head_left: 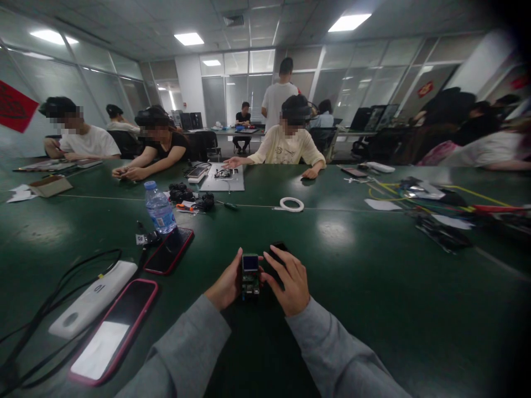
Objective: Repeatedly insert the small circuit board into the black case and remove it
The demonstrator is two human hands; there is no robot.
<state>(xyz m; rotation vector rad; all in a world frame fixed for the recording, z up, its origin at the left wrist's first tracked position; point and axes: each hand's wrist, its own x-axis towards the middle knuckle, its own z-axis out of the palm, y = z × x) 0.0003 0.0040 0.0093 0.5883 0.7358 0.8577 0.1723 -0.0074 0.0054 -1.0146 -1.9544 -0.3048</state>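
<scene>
A small green circuit board [250, 282] with a dark little screen [250, 263] on its upper end stands out between my hands, above the green table [357, 309]. My left hand [227, 283] grips its left side, the thumb along the edge. On the other side, my right hand [290, 279] has its fingers apart and curved, with fingertips at or very near the board's right edge; whether they touch it is hard to tell. A dark flat object [279, 246] lies just behind my right hand, partly covered by its fingers.
To the left are a red-edged phone [170, 250], a pink-cased phone [114, 331], a white device [93, 298], black cables and a water bottle [160, 209]. Further back lies a white tape roll [291, 205]. Cables and parts [442, 229] lie at right; several people sit across.
</scene>
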